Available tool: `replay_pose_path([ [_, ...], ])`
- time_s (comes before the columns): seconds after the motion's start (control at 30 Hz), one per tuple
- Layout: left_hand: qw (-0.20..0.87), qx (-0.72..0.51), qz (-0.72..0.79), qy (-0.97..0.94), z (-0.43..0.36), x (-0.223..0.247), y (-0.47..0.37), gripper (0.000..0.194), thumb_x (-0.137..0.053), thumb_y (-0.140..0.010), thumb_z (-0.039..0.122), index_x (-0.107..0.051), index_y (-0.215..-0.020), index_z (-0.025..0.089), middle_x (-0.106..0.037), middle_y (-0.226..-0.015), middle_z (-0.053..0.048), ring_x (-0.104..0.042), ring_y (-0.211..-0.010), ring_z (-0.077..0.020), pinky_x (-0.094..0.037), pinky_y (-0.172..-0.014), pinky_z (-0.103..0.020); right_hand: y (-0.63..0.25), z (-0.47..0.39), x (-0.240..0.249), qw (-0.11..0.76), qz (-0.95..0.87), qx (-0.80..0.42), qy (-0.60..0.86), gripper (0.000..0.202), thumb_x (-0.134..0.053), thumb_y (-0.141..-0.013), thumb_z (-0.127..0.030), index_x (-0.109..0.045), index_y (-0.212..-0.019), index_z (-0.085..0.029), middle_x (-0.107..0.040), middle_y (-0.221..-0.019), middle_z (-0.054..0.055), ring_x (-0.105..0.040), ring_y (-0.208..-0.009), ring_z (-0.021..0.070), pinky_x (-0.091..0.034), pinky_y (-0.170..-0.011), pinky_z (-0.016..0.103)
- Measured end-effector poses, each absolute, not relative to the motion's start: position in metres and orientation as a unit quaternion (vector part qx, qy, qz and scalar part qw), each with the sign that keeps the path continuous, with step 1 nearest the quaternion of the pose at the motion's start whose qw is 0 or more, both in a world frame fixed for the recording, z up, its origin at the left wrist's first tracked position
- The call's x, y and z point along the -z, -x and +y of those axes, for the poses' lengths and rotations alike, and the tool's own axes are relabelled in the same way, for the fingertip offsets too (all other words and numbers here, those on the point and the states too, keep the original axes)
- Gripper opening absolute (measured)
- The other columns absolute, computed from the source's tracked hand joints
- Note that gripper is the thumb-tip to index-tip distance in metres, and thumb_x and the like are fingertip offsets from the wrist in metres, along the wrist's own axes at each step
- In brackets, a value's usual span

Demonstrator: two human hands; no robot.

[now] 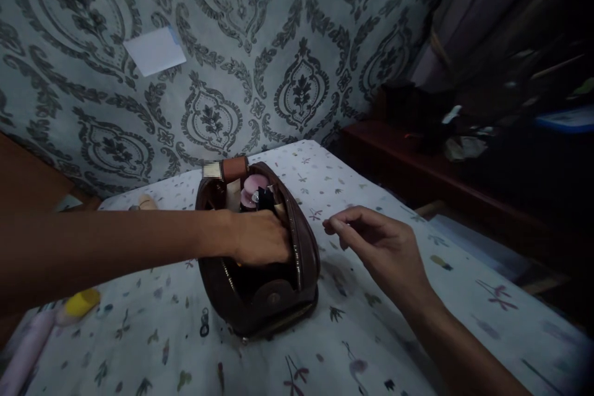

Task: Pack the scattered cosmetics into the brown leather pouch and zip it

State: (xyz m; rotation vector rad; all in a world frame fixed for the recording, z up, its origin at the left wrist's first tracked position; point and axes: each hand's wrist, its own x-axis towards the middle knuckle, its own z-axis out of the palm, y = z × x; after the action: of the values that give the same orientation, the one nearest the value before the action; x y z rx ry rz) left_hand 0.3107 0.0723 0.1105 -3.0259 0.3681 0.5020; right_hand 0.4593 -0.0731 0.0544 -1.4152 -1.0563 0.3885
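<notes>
A dark brown zip bag (306, 247) stands unzipped on the patterned cloth. My left hand (262, 238) reaches down into it from the left, and its fingers are hidden inside. Just behind that hand, round pink items (255, 184) and a small black item (266, 198) show in the bag. A brown strap piece (236, 168) lies over the bag's back rim. To the right of the bag, apart from it, my right hand (383, 244) hovers over the cloth with thumb and forefinger pinched together. Anything between those fingertips is too small to make out.
The white printed cloth (288, 365) covers the surface. A pink tube-like item (30, 346) and a yellow-topped item (82, 303) lie at the lower left. A beige item (147, 202) sits behind my left forearm. A patterned wall rises at the back; dark red furniture (417, 161) stands right.
</notes>
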Motion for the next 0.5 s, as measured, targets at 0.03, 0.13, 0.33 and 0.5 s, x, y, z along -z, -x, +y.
replay_pose_path([
  [0.03,0.026,-0.190,0.109,0.975,0.074,-0.117,-0.310,0.008,-0.074,-0.078,0.019,-0.074,-0.084,0.024,-0.077,-0.089,-0.003,-0.068,-0.080,-0.0204,-0.049,-0.066,-0.029,-0.459,-0.074,-0.054,0.617,-0.458,-0.166,0.618,0.018,-0.070,-0.083,-0.038,-0.070,-0.072,-0.023,-0.071,-0.068,0.002,-0.060,-0.056,0.0155,-0.047,-0.051,0.028],
  [0.13,-0.022,-0.266,0.045,0.963,0.081,-0.134,-0.307,0.017,-0.069,-0.085,0.024,-0.074,-0.101,0.025,-0.077,-0.099,-0.003,-0.069,-0.087,-0.0217,-0.048,-0.069,-0.028,-0.454,-0.079,-0.056,0.620,-0.459,-0.120,0.625,0.017,-0.066,-0.088,-0.033,-0.068,-0.073,-0.025,-0.071,-0.073,0.003,-0.065,-0.065,0.0194,-0.051,-0.058,0.032],
  [0.33,-0.130,-0.280,-0.074,0.948,0.094,-0.138,-0.306,0.030,-0.072,-0.082,0.016,-0.072,-0.111,0.024,-0.076,-0.109,0.002,-0.068,-0.098,-0.0169,-0.046,-0.081,-0.021,-0.432,-0.088,-0.076,0.563,-0.654,0.063,0.502,0.021,-0.059,-0.089,-0.012,-0.068,-0.100,-0.027,-0.074,-0.092,0.007,-0.069,-0.085,0.0247,-0.054,-0.074,0.041],
  [0.5,-0.108,-0.259,-0.075,0.957,0.094,-0.137,-0.306,0.014,-0.075,-0.077,0.015,-0.076,-0.090,0.021,-0.076,-0.082,0.004,-0.067,-0.076,-0.0136,-0.044,-0.065,-0.019,-0.420,-0.069,-0.102,0.301,-0.827,0.100,0.464,0.013,-0.059,-0.089,-0.011,-0.068,-0.089,-0.020,-0.073,-0.091,0.008,-0.064,-0.089,0.0234,-0.049,-0.081,0.041],
])
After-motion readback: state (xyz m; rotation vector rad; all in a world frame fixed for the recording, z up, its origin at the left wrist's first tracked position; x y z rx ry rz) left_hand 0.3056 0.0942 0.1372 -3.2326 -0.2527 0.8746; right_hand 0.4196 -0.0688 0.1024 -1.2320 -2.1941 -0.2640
